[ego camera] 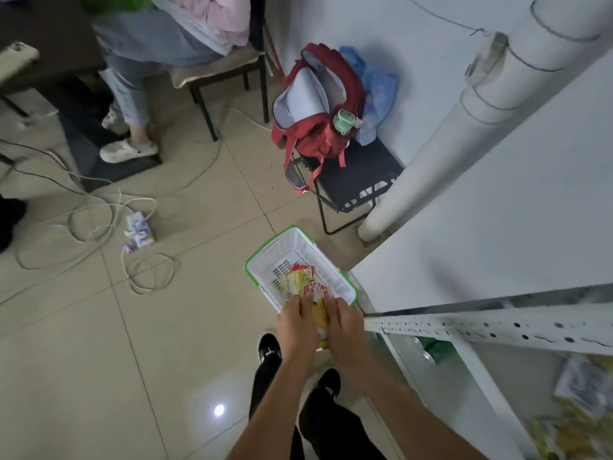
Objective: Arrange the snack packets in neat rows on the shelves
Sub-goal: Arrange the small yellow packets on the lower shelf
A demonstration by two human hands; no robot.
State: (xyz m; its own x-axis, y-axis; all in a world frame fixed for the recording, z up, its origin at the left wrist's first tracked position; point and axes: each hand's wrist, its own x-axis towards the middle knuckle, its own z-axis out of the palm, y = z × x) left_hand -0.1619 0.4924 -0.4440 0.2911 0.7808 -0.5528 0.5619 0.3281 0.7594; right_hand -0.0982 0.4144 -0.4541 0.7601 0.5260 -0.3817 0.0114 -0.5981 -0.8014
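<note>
Reaching down over a white basket (300, 249) with a green rim, both hands meet above its near end. The left hand (296, 322) and the right hand (343, 327) have their fingers curled around a bundle of snack packets (319, 308), yellow and red-and-white, gripping it from either side; the bundle's lower end shows between the wrists. More yellow packets (293, 281) lie in the basket just beyond the fingertips, touching the held ones. The basket stands on the tiled floor (185, 327), just beside the foot of a white metal shelf unit (497, 327) on the right, whose perforated rail runs across the view. Below that rail, blurred yellow packets (570, 426) lie on a lower shelf; how they are arranged cannot be made out. The person's black shoes (269, 348) stand on the floor under the forearms.

Farther back, a red backpack (315, 127) sits open on a dark folding stool (358, 180) near the wall, with a blue bag (378, 94) behind it. A white pipe (464, 127) slants down beside the stool. To the left, white cables (109, 220) loop over the floor around a power strip (139, 230), and another person sits on a chair (229, 74) at a dark desk (46, 38).
</note>
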